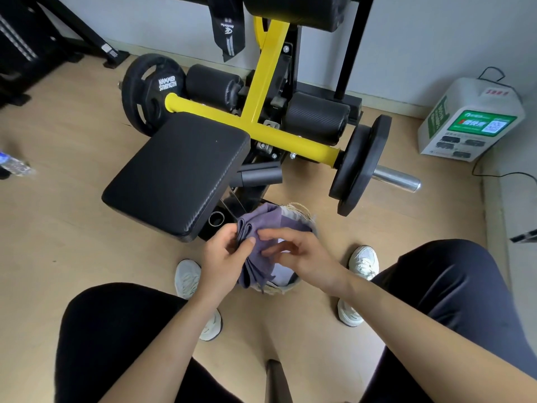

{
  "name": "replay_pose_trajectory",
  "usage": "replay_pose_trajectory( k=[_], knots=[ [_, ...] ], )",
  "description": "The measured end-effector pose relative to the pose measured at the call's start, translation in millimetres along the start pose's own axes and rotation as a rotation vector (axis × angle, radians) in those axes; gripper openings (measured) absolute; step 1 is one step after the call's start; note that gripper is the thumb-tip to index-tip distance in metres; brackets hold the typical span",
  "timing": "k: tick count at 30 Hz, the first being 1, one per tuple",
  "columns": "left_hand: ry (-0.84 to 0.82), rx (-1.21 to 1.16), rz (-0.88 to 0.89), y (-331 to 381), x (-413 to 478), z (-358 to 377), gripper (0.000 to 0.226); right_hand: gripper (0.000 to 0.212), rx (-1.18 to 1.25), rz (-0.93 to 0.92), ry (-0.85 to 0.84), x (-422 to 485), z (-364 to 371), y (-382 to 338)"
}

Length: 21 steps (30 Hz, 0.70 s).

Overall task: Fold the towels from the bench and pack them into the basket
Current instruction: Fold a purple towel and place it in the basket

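Observation:
A folded purple towel (pixel 255 228) hangs over a woven basket (pixel 302 209) that stands on the floor between my feet. My left hand (pixel 223 257) grips the towel's left side, thumb on top of the folds. My right hand (pixel 296 251) hovers over the towel with curled fingers, fingertips touching the cloth. More purple and pale cloth (pixel 283 273) lies inside the basket, mostly hidden by my hands. The black bench pad (pixel 180 173) carries no towels.
The bench belongs to a yellow-framed weight machine (pixel 261 80) with black plates (pixel 360 164) and a steel bar end (pixel 398 178) on the right. A white charging box (pixel 470 120) stands by the wall. A water bottle (pixel 14 164) lies far left. My knees flank the basket.

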<state>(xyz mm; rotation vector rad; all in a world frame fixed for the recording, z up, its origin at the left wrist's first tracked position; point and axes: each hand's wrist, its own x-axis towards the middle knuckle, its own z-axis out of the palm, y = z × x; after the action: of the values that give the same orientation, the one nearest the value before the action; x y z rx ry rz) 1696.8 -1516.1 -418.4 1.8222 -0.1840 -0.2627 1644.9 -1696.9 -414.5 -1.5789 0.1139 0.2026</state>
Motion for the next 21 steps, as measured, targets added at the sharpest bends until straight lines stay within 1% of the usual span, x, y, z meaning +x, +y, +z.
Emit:
replay_pose_trajectory(
  k=[1, 3, 4, 5, 6, 8, 9, 10, 11, 13, 16, 19, 21],
  knots=[
    [0.004, -0.02, 0.003, 1, 1, -1, 0.015, 0.044, -0.004, -0.013, 0.057, 1, -2, -1],
    [-0.007, -0.063, -0.006, 4, 2, -2, 0.015, 0.034, -0.052, -0.015, 0.255, 4, -8, 1],
    [-0.021, -0.089, -0.015, 7, 1, -4, 0.015, 0.032, -0.062, 0.003, 0.345, 7, -12, 3],
    [-0.034, -0.118, -0.029, 8, 2, -5, 0.015, 0.035, -0.044, 0.032, 0.4, 8, -17, 5],
    [-0.05, -0.153, -0.046, 10, 2, -7, 0.015, 0.043, -0.004, 0.076, 0.413, 10, -21, 7],
    [-0.078, -0.25, -0.087, 11, 4, -11, 0.015, 0.068, 0.084, 0.196, 0.349, 12, -28, 10],
    [-0.092, -0.313, -0.112, 11, 5, -13, 0.019, 0.074, 0.12, 0.251, 0.281, 14, -31, 12],
    [-0.107, -0.375, -0.14, 10, 6, -15, 0.025, 0.073, 0.155, 0.291, 0.198, 16, -33, 13],
    [-0.117, -0.417, -0.167, 9, 7, -16, 0.028, 0.066, 0.187, 0.312, 0.12, 16, -34, 12],
    [-0.123, -0.441, -0.203, 7, 8, -17, 0.028, 0.059, 0.244, 0.319, 0.042, 17, -34, 13],
    [-0.058, -0.396, -0.234, 3, 10, -17, 0.022, 0.057, 0.268, 0.269, 0.091, 16, -33, 10],
    [0.052, -0.281, -0.243, 0, 11, -17, 0.015, 0.051, 0.246, 0.229, 0.135, 15, -32, 7],
    [0.095, -0.227, -0.247, -1, 10, -17, 0.014, 0.048, 0.221, 0.213, 0.159, 14, -31, 5]
  ],
)
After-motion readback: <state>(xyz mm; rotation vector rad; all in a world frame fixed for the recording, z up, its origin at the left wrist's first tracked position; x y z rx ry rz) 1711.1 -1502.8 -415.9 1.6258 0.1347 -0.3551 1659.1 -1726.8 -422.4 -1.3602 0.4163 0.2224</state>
